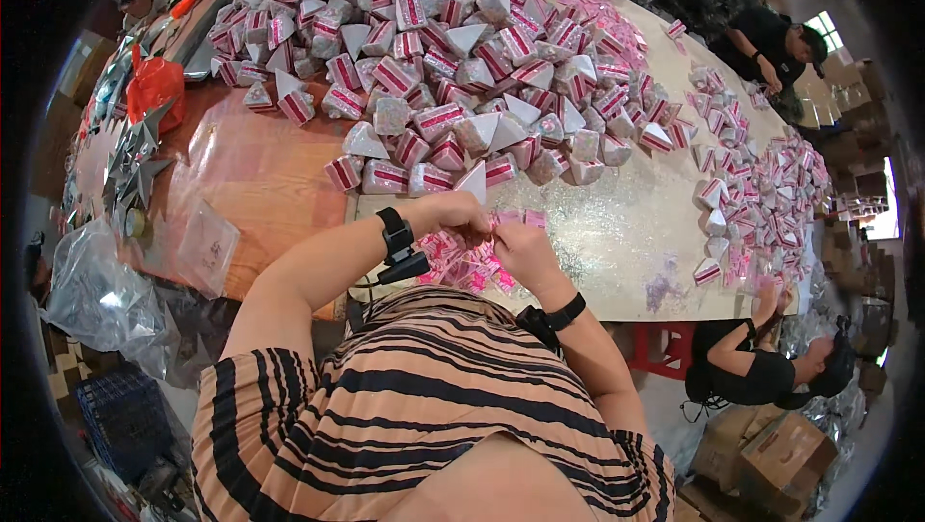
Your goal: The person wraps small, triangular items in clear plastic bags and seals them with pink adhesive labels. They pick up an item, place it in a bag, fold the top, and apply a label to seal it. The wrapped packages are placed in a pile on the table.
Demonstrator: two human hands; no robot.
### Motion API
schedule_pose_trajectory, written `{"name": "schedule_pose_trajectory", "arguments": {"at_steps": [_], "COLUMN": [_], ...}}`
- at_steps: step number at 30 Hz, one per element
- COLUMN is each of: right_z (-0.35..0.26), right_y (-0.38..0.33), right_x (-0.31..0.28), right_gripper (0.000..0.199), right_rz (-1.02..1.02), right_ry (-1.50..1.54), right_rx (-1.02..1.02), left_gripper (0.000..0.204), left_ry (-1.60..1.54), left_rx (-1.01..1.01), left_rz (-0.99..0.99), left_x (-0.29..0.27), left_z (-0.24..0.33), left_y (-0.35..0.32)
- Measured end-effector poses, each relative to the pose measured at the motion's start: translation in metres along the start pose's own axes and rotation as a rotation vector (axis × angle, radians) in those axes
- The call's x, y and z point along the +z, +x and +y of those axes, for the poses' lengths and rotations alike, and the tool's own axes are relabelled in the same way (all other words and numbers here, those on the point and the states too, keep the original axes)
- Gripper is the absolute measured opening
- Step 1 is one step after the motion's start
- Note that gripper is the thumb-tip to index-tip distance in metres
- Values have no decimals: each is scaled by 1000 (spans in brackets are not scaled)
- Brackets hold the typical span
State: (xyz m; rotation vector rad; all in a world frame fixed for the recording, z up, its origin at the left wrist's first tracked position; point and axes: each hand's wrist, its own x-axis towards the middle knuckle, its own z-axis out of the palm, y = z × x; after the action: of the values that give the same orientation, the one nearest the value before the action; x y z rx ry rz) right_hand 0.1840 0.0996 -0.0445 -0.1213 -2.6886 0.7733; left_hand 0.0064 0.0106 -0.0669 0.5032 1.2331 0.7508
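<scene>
My left hand (459, 215) and my right hand (525, 250) meet close together at the near edge of the table, both with fingers closed in a pinch. What lies between the fingertips is too small and covered to make out. Directly beyond my left hand is a wedge-shaped cake-slice ornament (472, 181) with a white face; whether the hand touches it I cannot tell. Below and around my hands lie loose pink printed tags (451, 257). A large heap of cake-slice ornaments (441, 117), white and glittery with dark pink bands, rises just past them.
A second heap of ornaments (761, 185) covers the table's right side, where a person in black (761, 358) works. Other people sit across the table. At left are a red plastic bag (154, 93), silver stars (140, 161) and a clear bag (207, 247). Glitter marks the tabletop (617, 233).
</scene>
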Motion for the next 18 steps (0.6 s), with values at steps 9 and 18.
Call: {"name": "schedule_pose_trajectory", "arguments": {"at_steps": [9, 18], "right_z": [13, 3], "right_y": [0, 4], "right_x": [-14, -40], "right_gripper": [8, 7], "right_rz": [229, 341], "right_ry": [162, 417], "right_rx": [380, 478], "left_gripper": [48, 48], "left_ry": [1413, 506], "left_rx": [483, 505], "left_rz": [773, 571], "left_x": [9, -14], "left_z": [-6, 13], "left_y": [25, 7]}}
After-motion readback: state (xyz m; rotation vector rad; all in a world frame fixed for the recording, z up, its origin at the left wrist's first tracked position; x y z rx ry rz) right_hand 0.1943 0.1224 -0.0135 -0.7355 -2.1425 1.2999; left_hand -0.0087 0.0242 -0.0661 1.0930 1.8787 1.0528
